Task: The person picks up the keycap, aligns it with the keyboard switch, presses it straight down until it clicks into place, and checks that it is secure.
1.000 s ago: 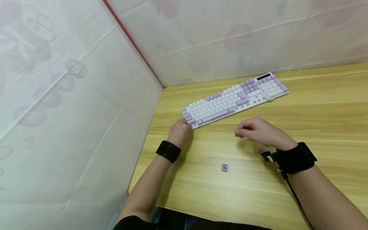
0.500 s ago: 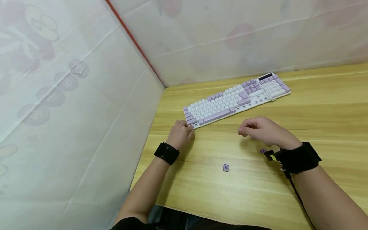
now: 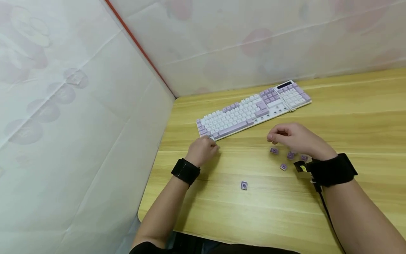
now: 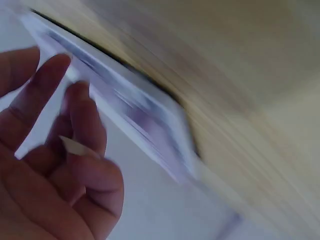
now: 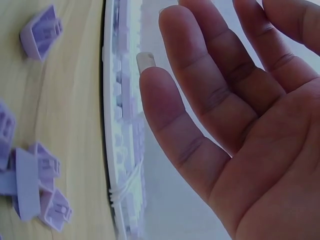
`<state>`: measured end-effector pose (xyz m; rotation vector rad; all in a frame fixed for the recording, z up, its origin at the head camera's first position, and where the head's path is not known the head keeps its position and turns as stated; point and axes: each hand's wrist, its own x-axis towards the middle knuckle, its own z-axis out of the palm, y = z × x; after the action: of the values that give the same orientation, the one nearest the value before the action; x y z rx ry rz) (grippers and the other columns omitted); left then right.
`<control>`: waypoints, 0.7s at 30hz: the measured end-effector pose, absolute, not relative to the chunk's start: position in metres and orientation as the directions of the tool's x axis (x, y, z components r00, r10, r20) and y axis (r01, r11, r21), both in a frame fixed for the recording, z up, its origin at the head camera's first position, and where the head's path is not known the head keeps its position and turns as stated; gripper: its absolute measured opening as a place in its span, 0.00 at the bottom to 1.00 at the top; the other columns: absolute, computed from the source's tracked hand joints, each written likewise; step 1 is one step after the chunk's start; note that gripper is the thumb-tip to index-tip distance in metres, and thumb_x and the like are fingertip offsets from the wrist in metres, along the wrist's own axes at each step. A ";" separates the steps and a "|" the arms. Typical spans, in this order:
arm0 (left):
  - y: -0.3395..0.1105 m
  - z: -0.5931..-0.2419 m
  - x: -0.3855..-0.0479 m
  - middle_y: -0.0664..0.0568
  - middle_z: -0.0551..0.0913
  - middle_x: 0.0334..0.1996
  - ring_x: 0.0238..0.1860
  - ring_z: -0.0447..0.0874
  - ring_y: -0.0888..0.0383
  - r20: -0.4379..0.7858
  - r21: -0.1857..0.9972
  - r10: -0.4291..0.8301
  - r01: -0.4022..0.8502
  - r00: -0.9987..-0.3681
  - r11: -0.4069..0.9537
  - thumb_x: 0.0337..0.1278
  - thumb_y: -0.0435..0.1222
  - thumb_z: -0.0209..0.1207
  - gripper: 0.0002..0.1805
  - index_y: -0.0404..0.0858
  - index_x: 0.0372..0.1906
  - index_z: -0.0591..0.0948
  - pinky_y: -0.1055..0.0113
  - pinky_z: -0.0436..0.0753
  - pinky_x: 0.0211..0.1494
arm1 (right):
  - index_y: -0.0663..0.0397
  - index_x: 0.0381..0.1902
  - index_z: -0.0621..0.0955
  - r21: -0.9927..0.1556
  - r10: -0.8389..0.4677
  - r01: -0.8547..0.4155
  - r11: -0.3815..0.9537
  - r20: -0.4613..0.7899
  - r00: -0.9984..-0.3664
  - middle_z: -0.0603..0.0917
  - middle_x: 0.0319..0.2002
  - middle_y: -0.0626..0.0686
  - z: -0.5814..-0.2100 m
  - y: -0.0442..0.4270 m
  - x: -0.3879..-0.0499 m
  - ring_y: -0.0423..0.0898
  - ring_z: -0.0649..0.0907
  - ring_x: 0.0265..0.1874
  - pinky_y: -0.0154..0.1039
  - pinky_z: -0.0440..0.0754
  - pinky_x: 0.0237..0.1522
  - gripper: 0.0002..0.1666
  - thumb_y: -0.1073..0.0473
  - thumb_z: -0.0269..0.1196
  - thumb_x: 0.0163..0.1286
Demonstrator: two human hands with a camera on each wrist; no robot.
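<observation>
A white and lilac keyboard point(image 3: 234, 118) lies at an angle toward the back of the wooden table. My left hand point(image 3: 202, 151) hovers by its front left corner, fingers loosely bent; in the left wrist view nothing shows in its fingers point(image 4: 87, 117). My right hand point(image 3: 295, 139) is raised above the table in front of the keyboard. In the right wrist view its fingers point(image 5: 187, 37) are relaxed and hold nothing visible. Below that hand lie several loose lilac keycaps point(image 3: 274, 151), some partly covered by it. One more keycap point(image 3: 244, 185) sits apart, nearer the table's front.
A thin white cable point(image 3: 283, 100) is bound around the keyboard's right part. Along the keyboard's front, some key positions point(image 3: 262, 117) are bare of caps. A pale patterned sheet point(image 3: 95, 123) walls off the left and back. A black cord point(image 3: 326, 215) trails from the right wrist band.
My left hand has drawn back slightly from the keyboard's left corner toward the right. My right hand has shifted a little right and up, uncovering more keycaps. The head view has shifted slightly.
</observation>
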<state>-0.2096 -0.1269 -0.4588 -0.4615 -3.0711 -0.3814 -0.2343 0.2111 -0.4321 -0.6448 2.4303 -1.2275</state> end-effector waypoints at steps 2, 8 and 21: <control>-0.115 -0.455 -0.201 0.57 0.85 0.30 0.30 0.80 0.65 -0.007 0.297 0.358 0.340 -0.934 0.892 0.63 0.44 0.64 0.10 0.44 0.34 0.90 0.72 0.78 0.32 | 0.50 0.50 0.83 -0.816 -0.530 -0.236 0.528 -0.100 -0.842 0.86 0.48 0.53 -0.432 0.213 -0.235 0.47 0.83 0.47 0.38 0.80 0.46 0.22 0.43 0.52 0.77; -0.076 -0.452 -0.168 0.64 0.83 0.25 0.22 0.73 0.71 -0.127 0.316 0.567 0.509 -0.814 0.801 0.61 0.56 0.61 0.17 0.47 0.36 0.86 0.77 0.71 0.24 | 0.51 0.51 0.83 -0.816 -0.526 -0.222 0.534 -0.115 -0.843 0.85 0.49 0.54 -0.432 0.215 -0.238 0.47 0.83 0.47 0.40 0.80 0.45 0.22 0.43 0.52 0.77; -0.052 -0.472 -0.148 0.66 0.78 0.25 0.25 0.72 0.72 -0.218 0.221 0.668 0.630 -0.712 0.744 0.55 0.51 0.68 0.13 0.48 0.37 0.83 0.79 0.70 0.29 | 0.51 0.51 0.83 -0.812 -0.541 -0.238 0.533 -0.111 -0.834 0.85 0.48 0.53 -0.435 0.212 -0.237 0.48 0.82 0.46 0.41 0.80 0.46 0.22 0.44 0.52 0.77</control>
<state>-0.1478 -0.0522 -0.4722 -1.2184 -3.1971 -0.2266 -0.2375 0.2123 -0.4348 -0.6431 2.4256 -1.2068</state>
